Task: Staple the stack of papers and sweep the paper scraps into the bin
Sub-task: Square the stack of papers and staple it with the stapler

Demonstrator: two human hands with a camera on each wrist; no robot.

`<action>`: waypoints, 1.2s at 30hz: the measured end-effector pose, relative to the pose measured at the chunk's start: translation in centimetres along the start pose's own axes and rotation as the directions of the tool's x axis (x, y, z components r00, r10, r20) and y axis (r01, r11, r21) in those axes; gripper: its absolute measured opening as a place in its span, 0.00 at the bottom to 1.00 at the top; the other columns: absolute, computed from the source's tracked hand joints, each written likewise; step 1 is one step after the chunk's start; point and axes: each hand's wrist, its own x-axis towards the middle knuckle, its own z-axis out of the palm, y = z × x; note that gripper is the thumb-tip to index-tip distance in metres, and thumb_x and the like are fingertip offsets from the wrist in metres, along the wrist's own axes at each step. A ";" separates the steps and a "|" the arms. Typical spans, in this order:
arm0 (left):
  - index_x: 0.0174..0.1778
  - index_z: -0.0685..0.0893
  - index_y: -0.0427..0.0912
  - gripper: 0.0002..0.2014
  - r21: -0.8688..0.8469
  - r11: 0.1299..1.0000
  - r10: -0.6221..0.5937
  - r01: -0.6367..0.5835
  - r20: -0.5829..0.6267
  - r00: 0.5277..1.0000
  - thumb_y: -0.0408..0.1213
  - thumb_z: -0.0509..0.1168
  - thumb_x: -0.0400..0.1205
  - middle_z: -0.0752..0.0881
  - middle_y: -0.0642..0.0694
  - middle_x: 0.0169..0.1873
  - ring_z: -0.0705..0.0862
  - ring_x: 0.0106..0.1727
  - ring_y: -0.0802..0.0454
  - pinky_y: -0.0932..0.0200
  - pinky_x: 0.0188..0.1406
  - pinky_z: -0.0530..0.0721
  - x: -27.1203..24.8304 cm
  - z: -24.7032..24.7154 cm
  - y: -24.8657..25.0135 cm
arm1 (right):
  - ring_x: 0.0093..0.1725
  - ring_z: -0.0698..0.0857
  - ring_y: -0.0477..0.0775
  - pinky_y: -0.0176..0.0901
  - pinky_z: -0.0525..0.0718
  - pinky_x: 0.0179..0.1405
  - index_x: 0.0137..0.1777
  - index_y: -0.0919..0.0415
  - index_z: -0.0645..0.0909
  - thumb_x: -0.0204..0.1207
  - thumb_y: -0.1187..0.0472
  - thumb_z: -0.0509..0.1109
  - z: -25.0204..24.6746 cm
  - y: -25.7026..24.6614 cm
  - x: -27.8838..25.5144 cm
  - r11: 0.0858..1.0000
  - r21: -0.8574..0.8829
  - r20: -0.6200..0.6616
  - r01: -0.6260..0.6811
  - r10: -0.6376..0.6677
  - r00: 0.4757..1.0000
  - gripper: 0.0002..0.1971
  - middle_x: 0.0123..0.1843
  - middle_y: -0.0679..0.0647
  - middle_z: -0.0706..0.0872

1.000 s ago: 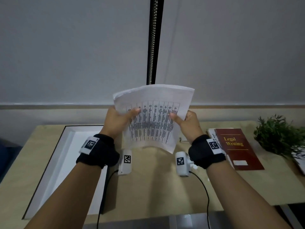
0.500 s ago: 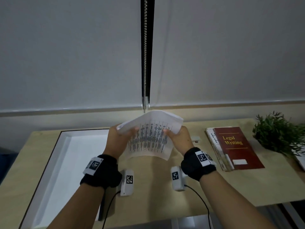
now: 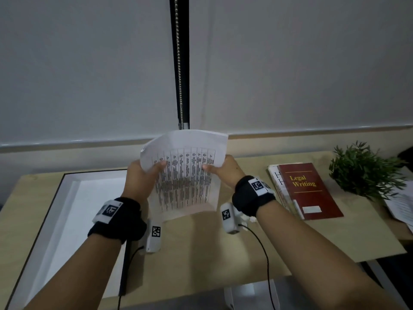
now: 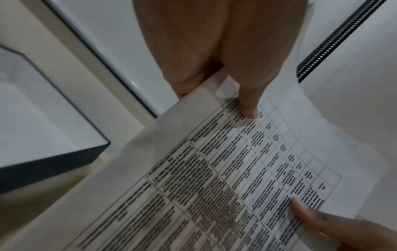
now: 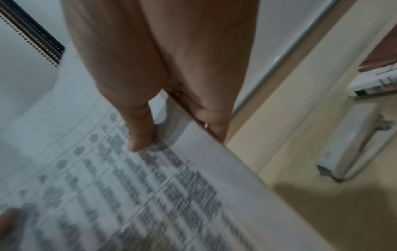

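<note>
I hold a stack of printed papers upright over the light wooden table, its lower edge close to the tabletop. My left hand grips the left side, thumb on the printed table, fingers behind. My right hand grips the right side the same way. The sheets curve slightly between the hands. A pale stapler lies on the table just right of my right hand. A shallow white box with a black rim sits at the left. No paper scraps show.
A red book titled Legal Writing lies on another book at the right, with a small green plant behind and more sheets at the right edge. Blinds and a bead chain hang beyond the table.
The stack came down from higher up toward the tabletop, tilted away, and now stands more upright again. Both hands have kept their hold on its sides.
</note>
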 end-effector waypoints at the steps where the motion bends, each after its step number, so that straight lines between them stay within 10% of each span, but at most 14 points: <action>1: 0.45 0.86 0.37 0.05 0.038 0.999 0.011 -0.011 0.001 1.000 0.36 0.70 0.78 0.87 0.49 0.33 0.87 0.33 0.51 0.64 0.25 0.82 0.5 -0.3 0.3 | 0.60 0.87 0.54 0.48 0.82 0.64 0.64 0.64 0.83 0.73 0.64 0.76 -0.5 -0.1 0.7 1.000 -0.002 0.065 -0.008 0.009 0.998 0.19 0.61 0.57 0.89; 5: 0.33 0.84 0.41 0.10 0.196 0.978 0.072 -0.073 0.016 0.997 0.38 0.70 0.79 0.82 0.40 0.26 0.79 0.28 0.47 0.59 0.29 0.76 2.1 -2.5 0.5 | 0.50 0.86 0.55 0.45 0.85 0.53 0.65 0.65 0.80 0.69 0.76 0.74 -3.0 2.7 4.4 0.905 -0.423 0.244 -0.056 0.173 0.954 0.24 0.53 0.55 0.86; 8: 0.29 0.80 0.35 0.15 0.212 0.977 0.017 -0.020 0.016 1.000 0.39 0.70 0.79 0.78 0.39 0.25 0.77 0.28 0.47 0.56 0.30 0.74 1.8 -3.9 0.0 | 0.69 0.80 0.62 0.53 0.79 0.67 0.74 0.58 0.72 0.71 0.69 0.73 -4.9 6.7 6.3 0.507 -0.859 0.108 -0.068 0.309 0.945 0.31 0.72 0.59 0.79; 15: 0.34 0.79 0.32 0.14 0.212 0.977 -0.038 0.024 0.060 0.997 0.39 0.69 0.80 0.74 0.37 0.28 0.74 0.30 0.47 0.55 0.30 0.73 1.2 -5.5 -1.1 | 0.69 0.77 0.65 0.65 0.69 0.70 0.69 0.47 0.73 0.80 0.55 0.58 -5.5 13.7 8.3 0.199 -0.976 -0.031 -0.092 0.287 0.957 0.18 0.70 0.59 0.76; 20: 0.41 0.80 0.26 0.17 0.183 0.981 -0.077 0.064 0.069 0.995 0.41 0.70 0.79 0.77 0.36 0.32 0.76 0.34 0.45 0.49 0.35 0.74 1.4 -5.5 -0.9 | 0.63 0.82 0.64 0.56 0.74 0.64 0.65 0.50 0.76 0.81 0.56 0.58 -5.8 13.2 8.8 0.290 -0.955 -0.011 -0.068 0.194 0.981 0.14 0.66 0.61 0.80; 24: 0.44 0.83 0.29 0.18 0.187 0.980 -0.081 0.062 0.095 0.992 0.45 0.71 0.78 0.80 0.33 0.33 0.77 0.35 0.45 0.48 0.35 0.76 1.8 -5.2 -0.4 | 0.47 0.86 0.65 0.46 0.78 0.43 0.62 0.58 0.72 0.81 0.52 0.64 -7.0 9.2 7.8 0.758 -0.640 -0.254 -0.128 -0.052 0.966 0.14 0.47 0.62 0.85; 27: 0.39 0.86 0.35 0.11 0.217 0.975 -0.075 0.053 0.095 0.993 0.40 0.70 0.79 0.83 0.35 0.29 0.80 0.29 0.48 0.56 0.30 0.79 1.8 -4.2 0.4 | 0.35 0.80 0.52 0.44 0.75 0.40 0.51 0.58 0.72 0.80 0.57 0.68 -7.7 2.6 6.8 0.989 -0.100 -0.534 0.108 -0.145 0.833 0.08 0.38 0.51 0.80; 31: 0.37 0.86 0.39 0.10 0.247 0.968 -0.081 0.048 0.125 0.989 0.41 0.69 0.80 0.87 0.44 0.29 0.85 0.27 0.51 0.64 0.22 0.82 1.0 -2.6 1.3 | 0.33 0.81 0.48 0.43 0.82 0.39 0.40 0.55 0.76 0.77 0.60 0.71 -8.3 -7.0 5.2 0.806 0.457 -0.623 0.376 -0.011 0.782 0.07 0.34 0.49 0.80; 36: 0.35 0.85 0.40 0.09 0.229 0.973 -0.076 0.042 0.140 0.987 0.40 0.70 0.79 0.88 0.44 0.29 0.88 0.25 0.57 0.65 0.19 0.83 -0.6 -1.0 2.4 | 0.34 0.80 0.47 0.42 0.82 0.39 0.39 0.52 0.76 0.79 0.60 0.69 -6.3 -12.9 2.8 0.703 0.542 -0.555 0.462 -0.113 0.824 0.07 0.34 0.49 0.78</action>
